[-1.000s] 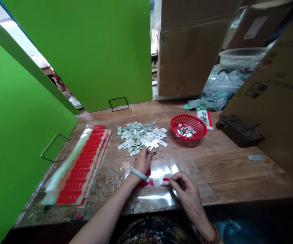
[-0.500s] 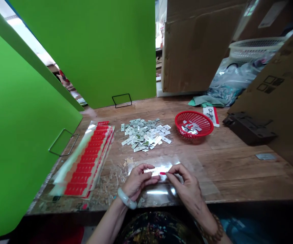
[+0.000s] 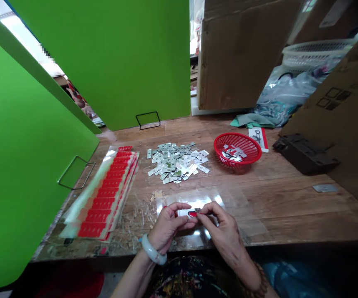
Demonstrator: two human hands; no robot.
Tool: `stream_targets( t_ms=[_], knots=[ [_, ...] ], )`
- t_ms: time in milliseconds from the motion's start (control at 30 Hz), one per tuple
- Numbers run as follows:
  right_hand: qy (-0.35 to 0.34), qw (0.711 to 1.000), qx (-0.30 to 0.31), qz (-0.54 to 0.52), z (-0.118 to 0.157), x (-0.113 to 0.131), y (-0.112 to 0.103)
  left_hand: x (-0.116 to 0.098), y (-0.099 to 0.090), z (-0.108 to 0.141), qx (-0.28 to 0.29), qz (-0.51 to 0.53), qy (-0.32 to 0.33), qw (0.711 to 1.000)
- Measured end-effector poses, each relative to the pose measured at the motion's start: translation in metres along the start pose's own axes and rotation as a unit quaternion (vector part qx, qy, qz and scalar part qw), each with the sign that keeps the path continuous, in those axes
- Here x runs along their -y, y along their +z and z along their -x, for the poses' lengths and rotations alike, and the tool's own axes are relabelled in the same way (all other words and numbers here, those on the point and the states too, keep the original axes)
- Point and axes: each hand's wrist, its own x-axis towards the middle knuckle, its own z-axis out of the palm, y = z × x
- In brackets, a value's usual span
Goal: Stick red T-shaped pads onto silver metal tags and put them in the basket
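Over the front of the table, my left hand (image 3: 165, 227) holds a small flat metal plate (image 3: 183, 212) between thumb and fingers. My right hand (image 3: 225, 234) has thumb and forefinger pinched at a small red sticker (image 3: 193, 214), which lies against the plate's right part. How firmly the two touch is partly hidden by my fingers. A clear plastic sheet (image 3: 247, 219) lies under both hands. Beyond them is a loose pile of similar metal plates (image 3: 179, 163). Sheets of red stickers (image 3: 100, 203) on pale backing are stacked to the left.
A red basket (image 3: 239, 163) with several red-marked plates stands at the right, near a dark metal block (image 3: 306, 155). One flat grey piece (image 3: 325, 188) lies farther right. Green boards (image 3: 129, 62) and a cardboard box (image 3: 231, 62) wall the back; another green board (image 3: 26, 165) stands left.
My right hand has moved slightly left, bringing the red sticker over the plate. The plate's position in my left hand has shifted a little, and the view has tilted slightly.
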Motion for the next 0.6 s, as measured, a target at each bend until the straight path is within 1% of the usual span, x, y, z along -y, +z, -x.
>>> stream_targets(
  t_ms=[233, 600],
  knots=[
    [-0.01, 1.0, -0.018, 0.005, 0.0002, -0.0005, 0.0017, -0.0016, 0.0047, -0.0005, -0.011, -0.002, -0.005, 1.0],
    [-0.032, 0.999, -0.03, 0.017, 0.0023, -0.0045, 0.0039, -0.0022, 0.0087, 0.0005, -0.021, -0.007, -0.003, 1.0]
  ],
)
